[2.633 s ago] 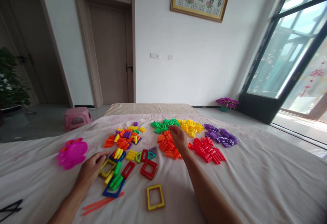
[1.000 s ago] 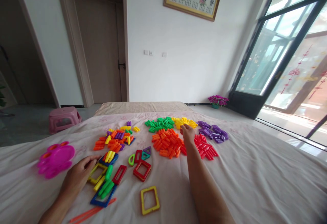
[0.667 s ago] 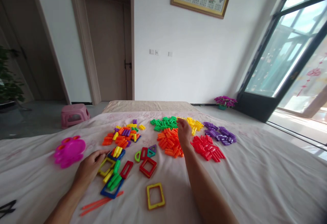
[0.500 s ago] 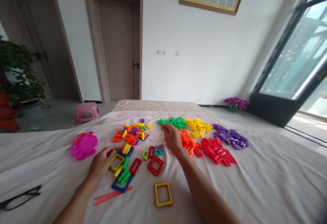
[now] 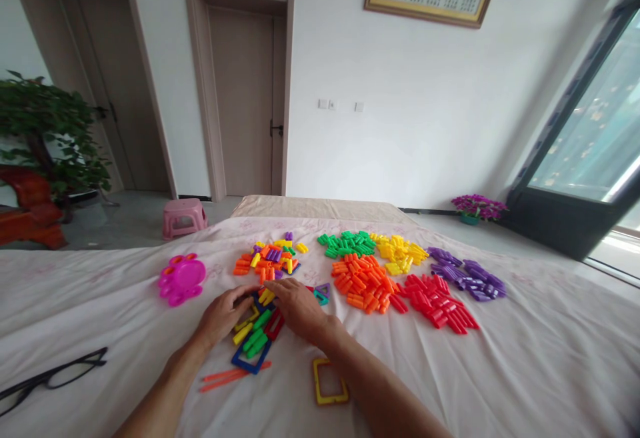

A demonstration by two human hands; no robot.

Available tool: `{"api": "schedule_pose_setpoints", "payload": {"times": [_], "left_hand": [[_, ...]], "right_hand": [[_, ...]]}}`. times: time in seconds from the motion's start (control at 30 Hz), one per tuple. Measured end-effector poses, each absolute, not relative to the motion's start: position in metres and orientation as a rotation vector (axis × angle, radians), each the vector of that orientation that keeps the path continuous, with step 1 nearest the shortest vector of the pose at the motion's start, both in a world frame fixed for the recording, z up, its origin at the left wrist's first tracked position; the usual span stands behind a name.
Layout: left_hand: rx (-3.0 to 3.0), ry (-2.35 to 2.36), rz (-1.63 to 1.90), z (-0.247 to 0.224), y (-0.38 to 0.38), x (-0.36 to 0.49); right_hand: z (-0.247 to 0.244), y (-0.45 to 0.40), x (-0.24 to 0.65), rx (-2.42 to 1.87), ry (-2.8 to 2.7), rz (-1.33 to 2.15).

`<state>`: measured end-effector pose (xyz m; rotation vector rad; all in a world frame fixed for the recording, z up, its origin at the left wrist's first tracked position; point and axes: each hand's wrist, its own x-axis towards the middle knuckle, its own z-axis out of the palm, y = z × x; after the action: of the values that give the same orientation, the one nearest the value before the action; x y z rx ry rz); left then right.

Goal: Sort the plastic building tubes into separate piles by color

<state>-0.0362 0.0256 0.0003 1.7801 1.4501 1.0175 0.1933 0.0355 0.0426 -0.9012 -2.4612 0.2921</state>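
Note:
My left hand [image 5: 229, 313] is at the left edge of a mixed cluster, its fingers curled by a yellow frame [image 5: 249, 318]; what they hold, if anything, is hidden. My right hand [image 5: 299, 308] reaches over the same cluster from the right, fingertips down at small yellow pieces [image 5: 267, 297]; its grip is hidden. Between and below the hands lie green pieces [image 5: 257, 343], a red frame [image 5: 275, 324] and a blue frame [image 5: 252, 362]. Behind them is a mixed pile of orange, yellow and purple pieces [image 5: 270, 256].
Sorted piles of green [image 5: 349, 243], orange [image 5: 364, 283], yellow [image 5: 400, 252], red [image 5: 440, 301] and purple [image 5: 470, 275] pieces spread to the right. A pink paw-shaped tray [image 5: 184, 279], glasses [image 5: 55, 376], orange sticks [image 5: 233, 376] and a yellow frame [image 5: 330, 383] lie on the cloth.
My right hand has moved left and nearer, from the green and orange piles to the mixed cluster beside my left hand. The view has shifted slightly left.

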Motion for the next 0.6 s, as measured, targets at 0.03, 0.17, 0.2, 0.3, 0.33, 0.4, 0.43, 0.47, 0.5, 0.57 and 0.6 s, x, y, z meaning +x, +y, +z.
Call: {"api": "schedule_pose_setpoints", "payload": {"times": [0.03,0.17,0.2,0.3,0.33,0.4,0.43,0.47,0.5,0.57,0.6], "left_hand": [[1.768,1.439,1.023,0.001,0.026,-0.036],[1.742,1.451,1.044,0.002,0.026,-0.035],[1.741,1.464,1.047,0.002,0.026,-0.035],[1.731,1.482,1.049,0.001,0.028,-0.035],[1.726,1.488,1.049,0.0,0.028,-0.036],[1.728,1.51,1.046,-0.002,0.029,-0.037],[1.735,1.528,1.042,-0.004,0.03,-0.038],[1.746,1.547,1.035,-0.005,0.031,-0.039],[1.759,1.564,1.027,-0.006,0.031,-0.04],[1.784,1.587,1.004,-0.008,0.033,-0.042],[1.795,1.591,0.994,-0.009,0.034,-0.043]], "right_hand": [[0.042,0.036,0.192,-0.911,-2.451,0.315],[0.036,0.036,0.191,-0.994,-2.3,0.336],[0.035,0.037,0.191,-1.007,-2.253,0.347],[0.033,0.045,0.196,-1.047,-2.082,0.418],[0.033,0.05,0.2,-1.061,-2.007,0.438],[0.037,0.064,0.212,-1.085,-1.839,0.473],[0.04,0.072,0.221,-1.095,-1.748,0.508],[0.043,0.079,0.232,-1.103,-1.653,0.56],[0.047,0.087,0.244,-1.107,-1.555,0.616],[0.055,0.1,0.273,-1.109,-1.379,0.681],[0.058,0.106,0.29,-1.118,-1.315,0.669]]}}
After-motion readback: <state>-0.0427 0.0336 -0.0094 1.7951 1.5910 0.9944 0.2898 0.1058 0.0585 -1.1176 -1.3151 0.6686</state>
